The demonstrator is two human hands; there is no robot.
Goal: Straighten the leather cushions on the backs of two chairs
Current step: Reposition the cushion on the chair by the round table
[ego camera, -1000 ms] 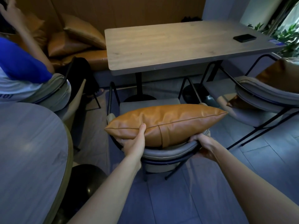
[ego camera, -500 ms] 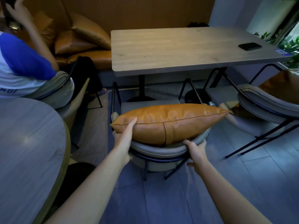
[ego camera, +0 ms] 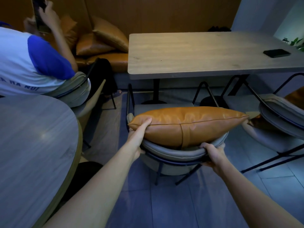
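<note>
Far left of frame: round grey table (ego camera: pixel 32 145), and above it a seated person in a white and blue shirt (ego camera: pixel 24 63) holding a phone up, not involved. Centre: tan leather cushion (ego camera: pixel 185 125) sits on top of the curved grey backrest (ego camera: pixel 172 152) of the near chair, long axis running left-right across the frame, right tip slightly higher than the left and overhanging the backrest toward the next chair. Left hand (ego camera: pixel 139 134) is at the cushion's left end, thumb pressed on top along the seam, fingers hidden behind or under it, so I read it as a clamp on that end but can't confirm finger contact. Right hand (ego camera: pixel 212 153) is lower centre-right, curled over the backrest rim just under the cushion's bottom edge, right of the centre strap; it grips the chair, not the cushion. Left hand is therefore the only one controlling the cushion, right one bracing. Judgement: next correction is a slide or roll toward the left hand to centre it. Right edge: second chair (ego camera: pixel 279 116) with another tan cushion (ego camera: pixel 294 97), mostly cut off, likely next. Upper right: wooden table (ego camera: pixel 197 53) with a dark phone (ego camera: pixel 276 53).
</note>
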